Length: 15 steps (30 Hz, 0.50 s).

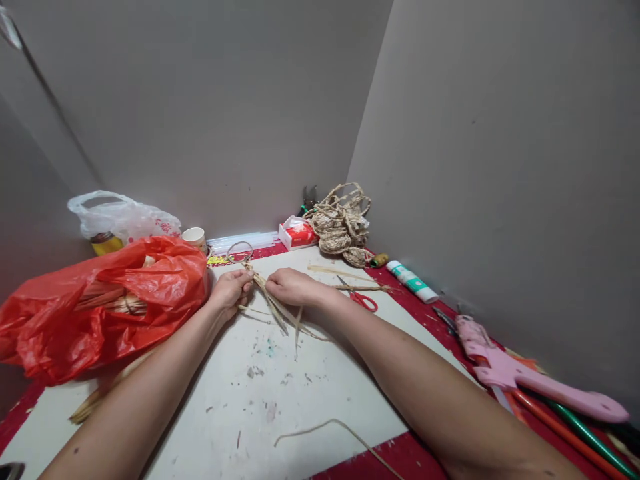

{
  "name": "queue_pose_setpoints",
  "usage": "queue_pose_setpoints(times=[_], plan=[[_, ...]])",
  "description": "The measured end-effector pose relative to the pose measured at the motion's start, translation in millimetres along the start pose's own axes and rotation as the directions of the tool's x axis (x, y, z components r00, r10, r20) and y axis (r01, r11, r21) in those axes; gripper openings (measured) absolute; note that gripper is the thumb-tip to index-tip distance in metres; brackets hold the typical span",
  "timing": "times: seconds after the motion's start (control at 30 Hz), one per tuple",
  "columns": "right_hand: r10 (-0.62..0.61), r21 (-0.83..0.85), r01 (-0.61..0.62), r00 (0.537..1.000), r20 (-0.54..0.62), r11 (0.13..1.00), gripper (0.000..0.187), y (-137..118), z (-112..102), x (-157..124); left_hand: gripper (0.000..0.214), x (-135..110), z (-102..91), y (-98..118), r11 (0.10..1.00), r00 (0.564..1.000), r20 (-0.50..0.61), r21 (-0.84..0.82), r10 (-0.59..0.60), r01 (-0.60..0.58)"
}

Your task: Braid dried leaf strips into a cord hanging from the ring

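My left hand (233,291) is closed on the upper end of a bundle of pale dried straw strips (274,308), thumb and fingers pinched together. Close beside it, my right hand (291,287) is closed too, its fingers curled over the same strips. Loose ends of the straw fan out below my hands over the white board. Just beyond the knotted top of the bundle stands a thin ring (241,243); whether it is tied to the straw I cannot tell. Red-handled scissors (364,301) lie to the right of my right hand, beside more straw strips (345,272).
A red plastic bag (170,263) of dried material fills the left side. Along the back stand a paper cup (194,235), clear sticks (245,240), a red-and-white box (296,233) and coiled rope (336,227). At right lie a green-and-white roll (411,281) and a pink glue gun (520,373).
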State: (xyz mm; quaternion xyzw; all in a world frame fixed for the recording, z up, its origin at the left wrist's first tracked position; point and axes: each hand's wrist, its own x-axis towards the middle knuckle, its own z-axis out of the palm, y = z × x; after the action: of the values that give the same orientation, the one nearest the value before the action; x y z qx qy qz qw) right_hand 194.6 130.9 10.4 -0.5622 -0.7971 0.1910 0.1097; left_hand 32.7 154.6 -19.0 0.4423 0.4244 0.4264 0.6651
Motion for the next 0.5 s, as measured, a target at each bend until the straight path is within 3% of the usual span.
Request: queue_pose_setpoints(times=[0.23, 0.5], plan=[[0.037, -0.017, -0.036, 0.991, 0.128, 0.999, 0.043, -4, -11, -7, 0.02, -2, 2.1, 3, 0.999, 1.0, -0.02, 0.039, 0.006, -0.005], [0.074, -0.058, -0.085, 0.982, -0.175, 0.995, 0.045, 1, -32, -9, 0.019, -2, 2.4, 5, 0.999, 1.0, -0.005, 0.036, -0.023, 0.023]])
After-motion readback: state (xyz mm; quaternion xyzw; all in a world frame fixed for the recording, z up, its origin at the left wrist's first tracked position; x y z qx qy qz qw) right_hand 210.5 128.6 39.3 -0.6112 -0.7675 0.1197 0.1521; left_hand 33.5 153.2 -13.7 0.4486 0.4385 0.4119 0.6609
